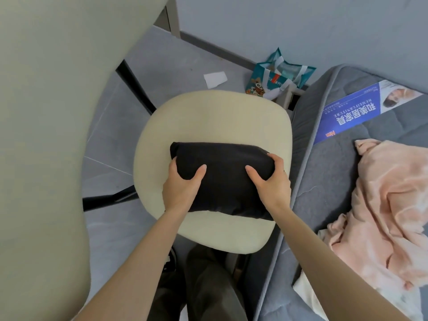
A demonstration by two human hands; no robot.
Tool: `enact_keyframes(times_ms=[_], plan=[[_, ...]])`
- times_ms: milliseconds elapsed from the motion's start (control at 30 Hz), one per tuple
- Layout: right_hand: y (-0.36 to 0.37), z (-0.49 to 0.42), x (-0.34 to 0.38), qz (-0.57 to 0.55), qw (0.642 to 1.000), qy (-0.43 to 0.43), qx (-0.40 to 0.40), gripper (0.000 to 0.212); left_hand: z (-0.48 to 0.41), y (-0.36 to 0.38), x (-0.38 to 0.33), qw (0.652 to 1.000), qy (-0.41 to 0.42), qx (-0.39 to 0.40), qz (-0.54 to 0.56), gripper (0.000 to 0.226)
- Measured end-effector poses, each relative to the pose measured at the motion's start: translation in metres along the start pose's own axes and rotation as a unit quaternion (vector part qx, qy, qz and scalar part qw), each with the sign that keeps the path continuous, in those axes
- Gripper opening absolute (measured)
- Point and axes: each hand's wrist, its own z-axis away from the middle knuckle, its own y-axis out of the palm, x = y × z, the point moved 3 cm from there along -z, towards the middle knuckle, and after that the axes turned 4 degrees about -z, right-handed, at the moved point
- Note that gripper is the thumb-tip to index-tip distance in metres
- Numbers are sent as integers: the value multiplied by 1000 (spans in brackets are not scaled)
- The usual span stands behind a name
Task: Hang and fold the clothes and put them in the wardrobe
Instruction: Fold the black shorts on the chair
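Clothing folded into a black bundle (222, 179) is lying over the near half of the cream chair seat (208, 117), and we are holding it from both ends. Our left grip (180, 186) is clasping the bundle's left end, with the thumb (200, 170) pressing on top and the other fingers curling round the side. Our right grip (272, 185) is clasping the right end in the same way, thumb (251, 171) on top and fingers (275, 158) wrapping over the far corner. We cannot tell whether the bundle is resting on the seat or hanging just above it.

Right of the seat, a grey mattress (324, 181) is running alongside, almost touching the seat's edge. A crumpled pink garment (389, 205) is lying on it, well apart from the seat, and a blue printed label (347, 117) is lying beyond that garment. Behind the seat, a teal shopping bag (273, 77) is standing on the grey floor (162, 61) by the wall, and a white scrap of paper (215, 79) is lying to the bag's left. Black chair legs (136, 89) are reaching out from under the seat's left side. Left of the seat, a big pale curved surface (46, 112) is filling the view. In front of the seat, our dark trousers (208, 286) are showing between our forearms.
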Motion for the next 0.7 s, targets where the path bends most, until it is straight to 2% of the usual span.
enact_keyframes(times_ms=[300,533,700], plan=[[-86,68,64,-54,996,-52,-47,59,85,-56,-64,995,85,-26,38,76],[-146,133,146,-102,979,-158,-71,52,158,-136,-120,981,174,-44,73,78],[-172,196,199,-134,962,-218,-91,52,215,-206,-141,965,238,-85,68,75]])
